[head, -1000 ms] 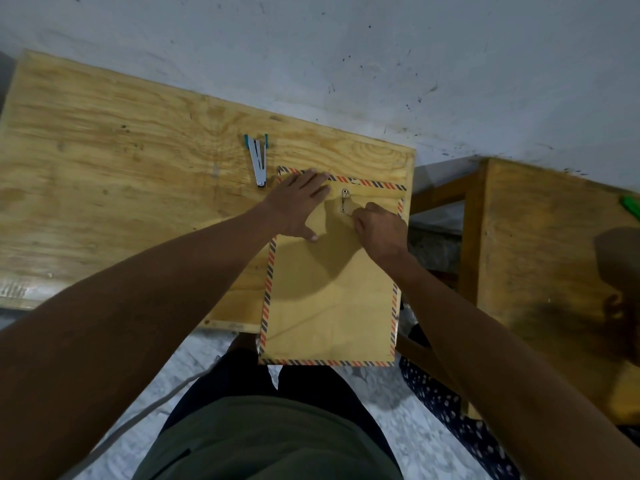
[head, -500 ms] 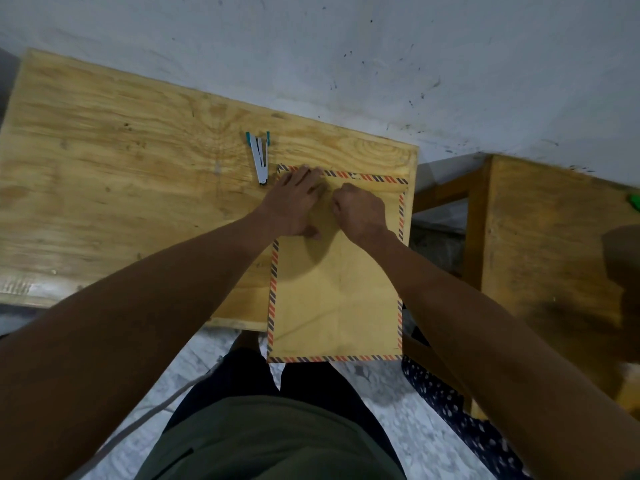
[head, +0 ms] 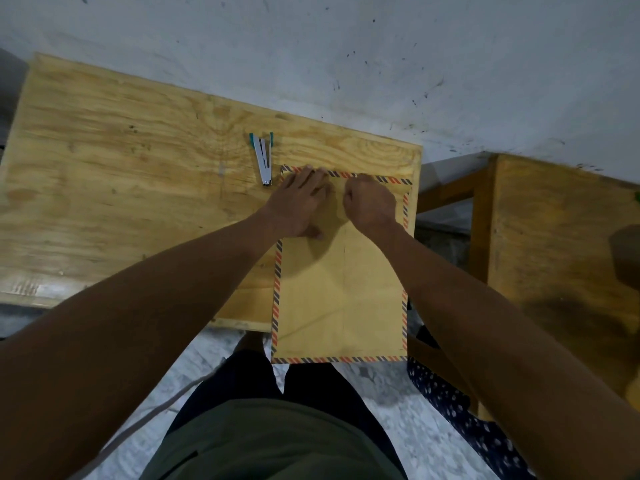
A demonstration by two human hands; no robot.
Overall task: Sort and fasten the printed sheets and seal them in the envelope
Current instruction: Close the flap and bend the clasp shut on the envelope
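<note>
Both hands' fingers (head: 313, 181) atop envelope (head: 341, 296) flap

We see a wooden counter (head: 121, 168). A brown envelope (head: 339, 299) with a striped edge lies on it, and its near end hangs off the counter's edge. A stapler (head: 263, 161) lies at 11 o'clock from the envelope, just beside its far corner.

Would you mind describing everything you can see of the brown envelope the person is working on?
The envelope is brown paper with a border of red and dark stripes and a faint centre seam. It lies flat on the wooden table, its near end overhanging the table's edge above the person's lap. The left hand presses flat on its upper left, and the curled right hand works at the top, hiding any fastening. The stapler lies apart, untouched.
</note>
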